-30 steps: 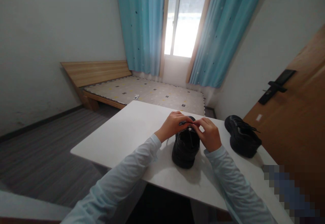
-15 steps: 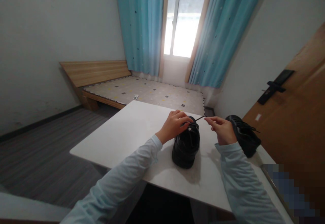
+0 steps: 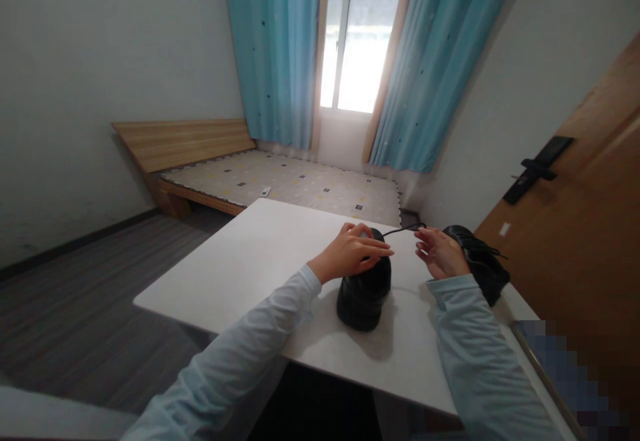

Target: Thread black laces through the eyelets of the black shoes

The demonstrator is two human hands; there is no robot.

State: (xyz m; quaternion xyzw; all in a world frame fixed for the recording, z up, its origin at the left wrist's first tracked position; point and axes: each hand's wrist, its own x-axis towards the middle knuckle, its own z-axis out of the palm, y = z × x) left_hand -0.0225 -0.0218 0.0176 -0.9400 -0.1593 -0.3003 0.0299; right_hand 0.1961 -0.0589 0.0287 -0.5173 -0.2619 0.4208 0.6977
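A black shoe [image 3: 364,294] stands on the white table, its heel end toward me. My left hand [image 3: 353,251] lies across the top of this shoe, fingers stretched over the lacing and hiding part of it. A dark lace [image 3: 399,229] runs from the shoe to the right, up to the fingertips of my right hand [image 3: 440,253]. Those fingers are bent, with thumb and forefinger pinched at the lace. Just beyond my right hand, a second black shoe [image 3: 483,264] rests at the table's right side, its laces showing on top.
The white table [image 3: 225,264] spreads out to the left. Behind it stands a bed [image 3: 290,177] with a small white remote [image 3: 265,191] on its mattress. At the right is a wooden door [image 3: 575,227] with a black handle [image 3: 537,170]. Blue curtains [image 3: 275,47] flank the window.
My right hand has moved slightly right, drawing out a longer stretch of lace. My left hand's fingers have extended further across the shoe. The view has shifted a little.
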